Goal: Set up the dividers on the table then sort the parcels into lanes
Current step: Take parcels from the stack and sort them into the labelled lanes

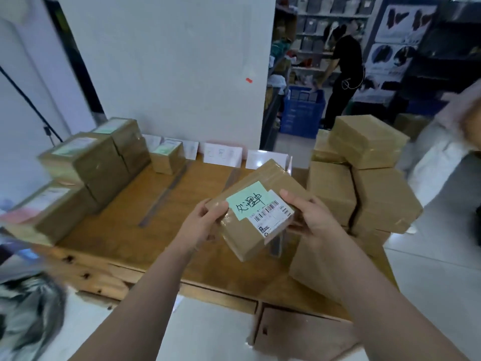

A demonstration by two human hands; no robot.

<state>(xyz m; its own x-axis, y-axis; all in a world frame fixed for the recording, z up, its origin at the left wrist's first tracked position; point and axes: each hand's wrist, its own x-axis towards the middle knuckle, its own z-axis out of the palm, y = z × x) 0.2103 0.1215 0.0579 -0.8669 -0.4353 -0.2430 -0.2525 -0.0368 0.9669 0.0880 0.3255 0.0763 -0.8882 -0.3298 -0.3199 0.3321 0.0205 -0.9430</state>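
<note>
While both hands (205, 220) hold a parcel (256, 207), stacked parcels (364, 173) flank the table (145, 222).

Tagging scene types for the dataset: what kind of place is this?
Likely a shop stockroom or small parcel-packing area. Stacks of taped brown cardboard parcels sit on a wooden table, the hand-held brown parcel with a barcode label and green note looks ready to ship, and stocked white storage shelves stand behind.

Bare table (125, 217) centre lies open — parcel stacks wall the left (86, 168) and right (364, 173) edges.
</note>
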